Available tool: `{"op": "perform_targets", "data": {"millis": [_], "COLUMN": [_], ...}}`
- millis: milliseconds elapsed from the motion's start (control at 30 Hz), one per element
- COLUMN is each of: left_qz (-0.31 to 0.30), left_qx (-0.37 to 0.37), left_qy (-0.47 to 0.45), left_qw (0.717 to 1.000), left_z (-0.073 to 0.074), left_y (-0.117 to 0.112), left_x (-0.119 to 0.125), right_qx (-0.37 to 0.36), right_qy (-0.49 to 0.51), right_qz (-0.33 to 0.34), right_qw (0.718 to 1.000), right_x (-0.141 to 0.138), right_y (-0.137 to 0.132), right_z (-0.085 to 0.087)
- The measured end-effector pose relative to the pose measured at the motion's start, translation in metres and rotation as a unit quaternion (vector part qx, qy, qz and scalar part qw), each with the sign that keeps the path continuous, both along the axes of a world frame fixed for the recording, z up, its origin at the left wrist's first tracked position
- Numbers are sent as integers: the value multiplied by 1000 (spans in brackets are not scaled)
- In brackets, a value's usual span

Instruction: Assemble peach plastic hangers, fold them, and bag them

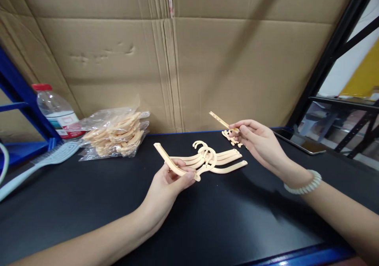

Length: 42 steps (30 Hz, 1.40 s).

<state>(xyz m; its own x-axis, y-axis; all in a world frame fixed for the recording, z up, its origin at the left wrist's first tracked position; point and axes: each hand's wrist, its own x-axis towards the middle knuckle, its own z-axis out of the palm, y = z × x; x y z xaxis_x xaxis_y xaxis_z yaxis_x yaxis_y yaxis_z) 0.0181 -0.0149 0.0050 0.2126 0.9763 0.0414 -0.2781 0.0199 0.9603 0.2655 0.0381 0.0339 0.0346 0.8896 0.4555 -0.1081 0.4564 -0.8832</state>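
My left hand (171, 183) pinches a cream plastic hanger piece (166, 158), an arm with a hook at its right end, held above the table. In my right hand (257, 139), a separate straight hanger arm (219, 119) is gripped near its lower end and points up to the left, apart from the left piece. Behind the left hand, several cream hangers (225, 157) lie stacked on the table with hooks overlapping. A small pile of cream plastic pieces (229, 136) lies beyond, partly hidden by my right fingers.
Clear bags of cream hanger parts (118, 133) lie at the back left, beside a red-capped bottle (59, 112). A pale blue hairbrush (50, 159) rests at the left. At the back right is a metal tray (299, 141). Cardboard (192, 60) walls the back of the black table (207, 226).
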Motion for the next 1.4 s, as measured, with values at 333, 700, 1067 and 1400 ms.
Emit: {"op": "perform_targets", "data": {"millis": [333, 700, 1067, 1400], "left_qz": [13, 5, -61, -97], "left_qx": [-27, -17, 18, -22], "left_qy": [-32, -27, -19, -45], "left_qw": [999, 999, 998, 994], "left_z": [3, 0, 1, 0], "left_y": [-1, 0, -2, 0], "left_x": [1, 0, -1, -1], "right_qx": [-120, -198, -152, -156], "right_qy": [70, 33, -14, 10], "right_qz": [27, 160, 202, 193], "right_qw": [990, 967, 967, 969], "right_x": [-27, -51, -64, -63], "right_y": [-23, -44, -51, -51], "right_z": [-16, -25, -26, -25]}}
